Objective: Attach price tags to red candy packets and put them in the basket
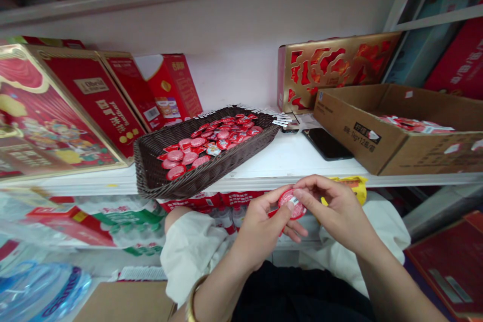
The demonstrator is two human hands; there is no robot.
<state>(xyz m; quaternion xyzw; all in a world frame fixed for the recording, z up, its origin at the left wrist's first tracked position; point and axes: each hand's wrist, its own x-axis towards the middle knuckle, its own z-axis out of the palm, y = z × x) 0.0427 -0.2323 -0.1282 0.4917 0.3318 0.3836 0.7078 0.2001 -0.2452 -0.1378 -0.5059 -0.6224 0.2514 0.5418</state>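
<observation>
My left hand (266,221) grips a round red-and-pink wrapped packet (292,205) above my lap, its thumb lying across the packet's face. A small white label shows on the packet by the thumb tip. My right hand (334,209) is closed at the packet's upper right edge, thumb and fingertips touching it. Beyond my hands, a dark brown woven basket (211,179) holds several similar round packets (188,157). Small white strips (282,119) line the basket's back rim and cluster at its right corner.
The basket stands on a white shelf (279,163). To its right are a black phone (327,144) and an open cardboard box (377,133) with red packets inside. Red and gold gift boxes (90,105) stand at left. Bottled drinks (132,219) fill the lower shelf.
</observation>
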